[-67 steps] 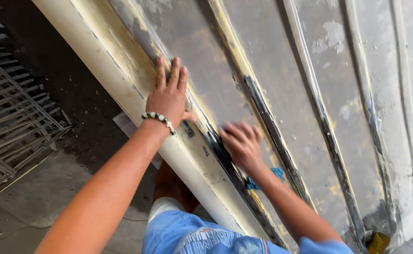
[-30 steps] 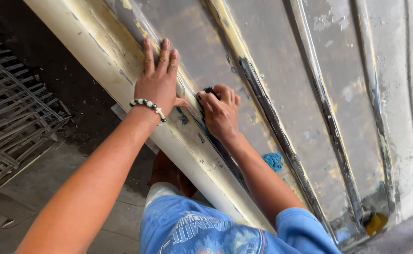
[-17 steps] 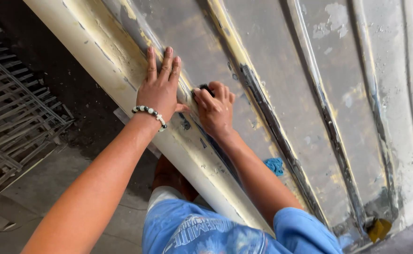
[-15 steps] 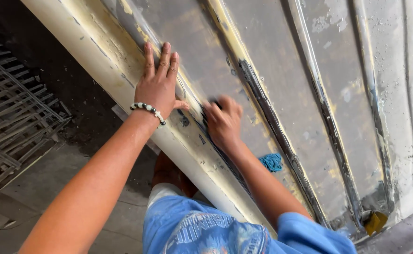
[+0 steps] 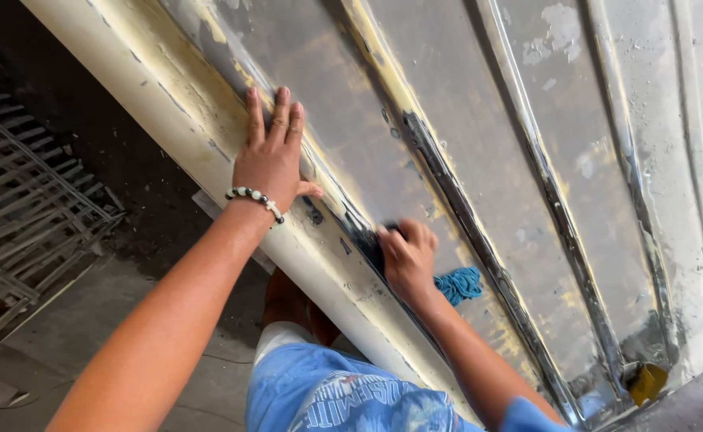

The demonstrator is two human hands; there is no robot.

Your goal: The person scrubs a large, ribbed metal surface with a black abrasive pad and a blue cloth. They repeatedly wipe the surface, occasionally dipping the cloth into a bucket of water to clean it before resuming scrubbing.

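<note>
Fingers (image 5: 275,120) flat on panel (image 5: 463,96) — right hand (image 5: 406,258) clenched.

Left of my view, a metal grating (image 5: 23,200) stands on the concrete floor (image 5: 119,320). A blue rag (image 5: 459,284) and a yellow object (image 5: 647,382) lie farther right.

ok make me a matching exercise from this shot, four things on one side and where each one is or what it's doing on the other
Things:
1. left hand
2. right hand
3. blue cloth
4. metal grate

Places or states:
a. on the floor at the far left
b. pressed flat on the cream edge of the panel
c. lying on the panel beside the wrist
d. closed on something dark, against the seam

Pairs: 1-b, 2-d, 3-c, 4-a
</note>
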